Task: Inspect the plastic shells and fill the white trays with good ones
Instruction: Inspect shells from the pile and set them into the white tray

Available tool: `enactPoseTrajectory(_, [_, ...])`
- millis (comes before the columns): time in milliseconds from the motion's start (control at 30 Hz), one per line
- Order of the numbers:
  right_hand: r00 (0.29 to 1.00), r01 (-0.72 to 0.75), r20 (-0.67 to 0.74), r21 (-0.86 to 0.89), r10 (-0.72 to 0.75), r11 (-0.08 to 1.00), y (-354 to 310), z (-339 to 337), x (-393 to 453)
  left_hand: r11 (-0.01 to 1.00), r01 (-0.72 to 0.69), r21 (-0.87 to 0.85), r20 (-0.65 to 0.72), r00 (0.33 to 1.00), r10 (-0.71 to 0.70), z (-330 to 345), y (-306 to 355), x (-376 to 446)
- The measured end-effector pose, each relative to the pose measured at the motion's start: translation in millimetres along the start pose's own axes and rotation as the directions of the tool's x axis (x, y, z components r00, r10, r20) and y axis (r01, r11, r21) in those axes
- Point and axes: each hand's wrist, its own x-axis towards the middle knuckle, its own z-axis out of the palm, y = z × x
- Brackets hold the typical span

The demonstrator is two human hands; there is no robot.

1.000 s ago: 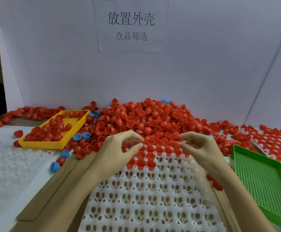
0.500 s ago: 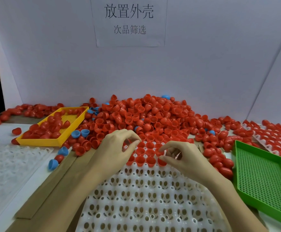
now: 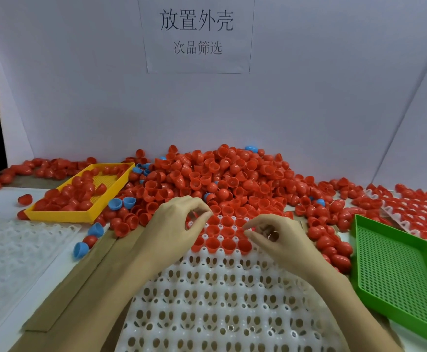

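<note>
Red shells (image 3: 220, 241) fill the white tray's (image 3: 207, 313) far rows only.

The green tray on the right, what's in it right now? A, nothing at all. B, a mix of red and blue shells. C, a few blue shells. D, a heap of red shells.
A: the green tray shows only its bare mesh floor, while the red shells lie piled outside it on the table.
</note>
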Motion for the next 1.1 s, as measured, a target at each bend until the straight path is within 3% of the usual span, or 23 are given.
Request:
enactPoseTrajectory(167, [0.981,-0.073,-0.175,0.075,0.085,0.994,22.8,-18.2,4.8,1.000,0.014,0.020,-0.018,1.000,-0.013,-1.3,-6.3,0.4])
enactPoseTrajectory(300, [0.931,-0.206,-0.310,-0.019,0.190,0.978,52.8,-25.3,13.3,0.999,0.028,0.021,-0.020,0.999,-0.028,-3.0,-10.2,1.1])
enactPoseTrajectory(367, [0.923,-0.289,-0.293,-0.103,0.249,0.952,65.6,-30.4,23.4,0.999,0.028,0.025,-0.023,0.999,-0.027,-4.2,-10.5,1.7])
enactPoseTrajectory(500, [0.925,-0.378,-0.091,-0.313,0.369,0.871,80.4,-37.7,50.6,0.999,0.028,0.028,-0.023,0.999,-0.028,-5.5,-11.3,2.4])
enactPoseTrajectory(700, [0.937,-0.238,0.112,-0.492,0.332,0.838,100.8,-31.5,68.4,0.999,0.031,0.027,-0.016,0.999,-0.030,-7.0,-10.9,2.4])
enactPoseTrajectory(867, [0.967,-0.251,-0.097,-0.491,0.234,0.834,96.9,-23.7,66.9,0.999,0.037,0.031,-0.015,0.999,-0.036,-8.6,-9.9,2.3])
enactPoseTrajectory(1100, [0.964,-0.254,-0.199,-0.496,0.176,0.831,95.1,-32.6,63.0,0.999,0.037,0.038,-0.012,0.999,-0.037,-8.9,-7.9,1.8])
